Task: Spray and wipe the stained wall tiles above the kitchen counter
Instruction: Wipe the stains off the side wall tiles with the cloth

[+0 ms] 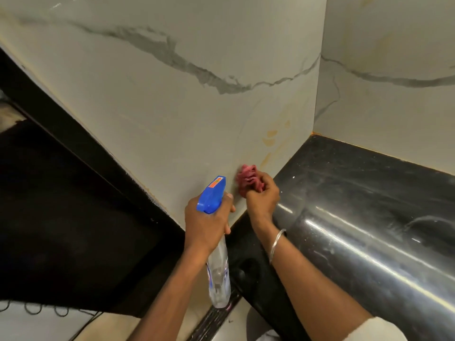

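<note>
Low on the wall tiles [172, 107], just above the black bench [357, 193], the right hand [263, 195] presses a bunched red cloth [247, 179] against the tile, its fingers [268, 179] clenched round it. Yellow stains [270, 140] sit just above the cloth. Left of it, the left hand [206, 222] grips a spray bottle [213, 195] by the neck, blue nozzle towards the wall.

Smooth marble-look wall tiles [172, 114] with a faint sheen and yellowish stains. Glossy black stone counter [369, 205]. Crumpled pink cloth [247, 179]. Clear plastic spray bottle [219, 274], shiny blue plastic head. Metal bangle [277, 244].
</note>
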